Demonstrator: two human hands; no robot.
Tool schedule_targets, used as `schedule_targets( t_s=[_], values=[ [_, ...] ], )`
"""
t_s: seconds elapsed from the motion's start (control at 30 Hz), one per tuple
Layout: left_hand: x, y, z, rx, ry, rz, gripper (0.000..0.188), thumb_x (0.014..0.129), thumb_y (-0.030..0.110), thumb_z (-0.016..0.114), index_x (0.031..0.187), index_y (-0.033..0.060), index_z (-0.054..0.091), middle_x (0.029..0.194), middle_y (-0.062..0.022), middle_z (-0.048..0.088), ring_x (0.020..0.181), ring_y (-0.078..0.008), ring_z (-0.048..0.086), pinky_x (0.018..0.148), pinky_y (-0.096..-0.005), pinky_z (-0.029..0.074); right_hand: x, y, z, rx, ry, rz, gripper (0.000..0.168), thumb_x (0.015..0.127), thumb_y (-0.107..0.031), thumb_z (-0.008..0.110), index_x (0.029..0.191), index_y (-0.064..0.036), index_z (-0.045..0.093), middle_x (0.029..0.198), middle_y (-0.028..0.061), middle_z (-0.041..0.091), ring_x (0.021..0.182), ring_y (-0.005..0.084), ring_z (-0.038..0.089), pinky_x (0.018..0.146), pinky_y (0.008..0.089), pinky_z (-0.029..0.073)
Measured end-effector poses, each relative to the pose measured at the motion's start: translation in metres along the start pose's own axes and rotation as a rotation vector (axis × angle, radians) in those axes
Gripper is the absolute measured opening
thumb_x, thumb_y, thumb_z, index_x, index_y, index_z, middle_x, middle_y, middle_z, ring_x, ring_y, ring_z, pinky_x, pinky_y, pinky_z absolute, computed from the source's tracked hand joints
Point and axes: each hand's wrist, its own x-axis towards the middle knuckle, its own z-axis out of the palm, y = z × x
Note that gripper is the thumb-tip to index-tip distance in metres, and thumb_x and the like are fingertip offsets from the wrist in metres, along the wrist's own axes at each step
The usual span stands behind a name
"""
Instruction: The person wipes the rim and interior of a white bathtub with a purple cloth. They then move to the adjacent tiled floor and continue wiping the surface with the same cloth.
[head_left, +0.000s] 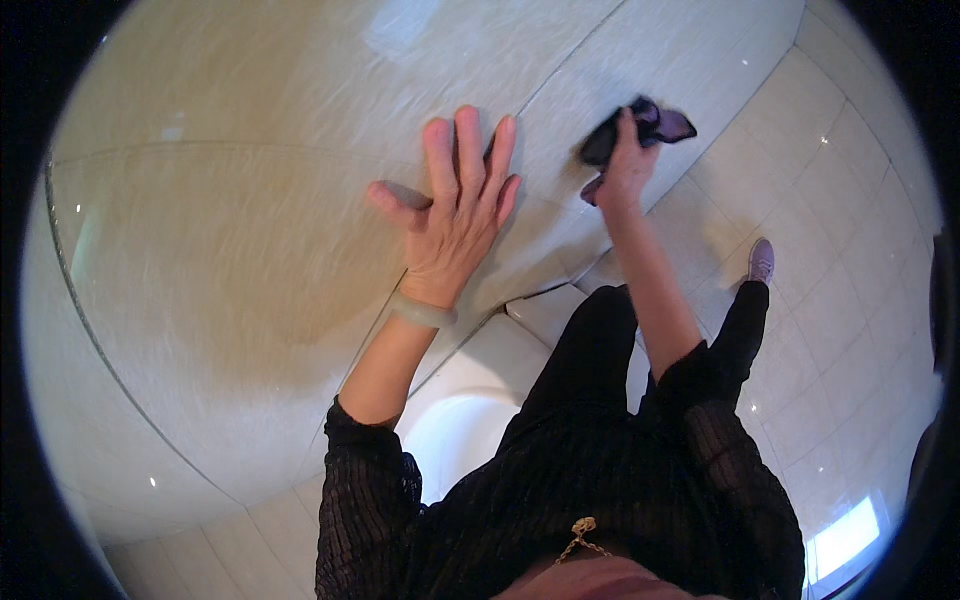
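Note:
My left hand (457, 210) rests with its fingers spread against a glossy beige tiled wall (247, 225). It holds nothing, and a pale bangle (424, 311) circles its wrist. Lower on the same wall, to the right, my right hand (630, 165) grips a bunched dark cloth (600, 142) with purple parts. The cloth appears to lie against the wall tile near the wall's bottom edge. Part of the cloth is covered by my fingers.
Below my left forearm is a rounded white fixture (457, 435), partly hidden by my body. A beige tiled floor (817, 300) spreads to the right, where my foot in a lilac sneaker (761, 260) stands. Dark objects, too cut off to identify, sit at the right rim.

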Motion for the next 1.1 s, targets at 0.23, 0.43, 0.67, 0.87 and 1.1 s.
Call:
schedule_targets(
  t_s=[0.23,0.43,0.67,0.87,1.1],
  values=[
    [-0.002,-0.011,-0.005,0.084,-0.043,0.058,0.070,0.083,0.052,0.053,0.138,0.0086,0.048,0.151,-0.0117,0.032,0.141,-0.0310,0.026,0.102,-0.0757,0.003,-0.086,-0.086,0.013,-0.239,-0.516,-1.307,0.061,0.074,-0.027,0.070,0.129,-0.006,0.052,0.132,0.0167,0.049,0.124,0.0374,0.039,0.104,0.0515,0.026],
    [-0.001,0.001,0.005,-0.056,0.036,-0.008,0.068,0.083,0.051,0.053,0.138,0.0110,0.048,0.151,-0.0094,0.034,0.140,-0.0278,0.029,0.104,-0.0732,0.002,-0.030,-0.090,0.035,0.049,-0.284,-0.571,0.073,0.081,-0.035,0.074,0.131,0.006,0.040,0.123,0.0248,0.050,0.106,0.0372,0.044,0.094,0.0434,0.036],
    [-0.016,-0.009,0.009,-0.486,0.281,0.044,0.073,0.077,0.034,0.063,0.141,0.0079,0.039,0.148,-0.0120,0.037,0.140,-0.0253,0.032,0.108,-0.0685,0.002,-0.094,-0.077,0.002,-0.400,-0.562,-1.201,0.058,0.072,-0.020,0.073,0.120,0.002,0.049,0.126,0.0283,0.044,0.117,0.0455,0.036,0.101,0.0516,0.028],
    [-0.040,-0.031,-0.021,-0.432,0.045,-0.268,0.071,0.084,0.043,0.059,0.140,0.0039,0.041,0.150,-0.0133,0.035,0.141,-0.0262,0.030,0.109,-0.0644,-0.001,-0.116,-0.124,0.001,-0.332,-0.800,-1.452,0.045,0.065,0.001,0.066,0.109,-0.006,0.057,0.130,0.0183,0.047,0.116,0.0420,0.039,0.101,0.0467,0.033],
    [-0.042,-0.031,-0.008,-0.070,0.070,-0.186,0.074,0.086,0.054,0.050,0.140,0.0037,0.041,0.151,-0.0142,0.033,0.142,-0.0285,0.026,0.108,-0.0670,0.005,-0.133,-0.206,0.055,-0.300,-0.674,-1.796,0.046,0.061,-0.001,0.064,0.106,-0.013,0.060,0.116,0.0094,0.058,0.116,0.0401,0.041,0.094,0.0499,0.035]
  ],
)
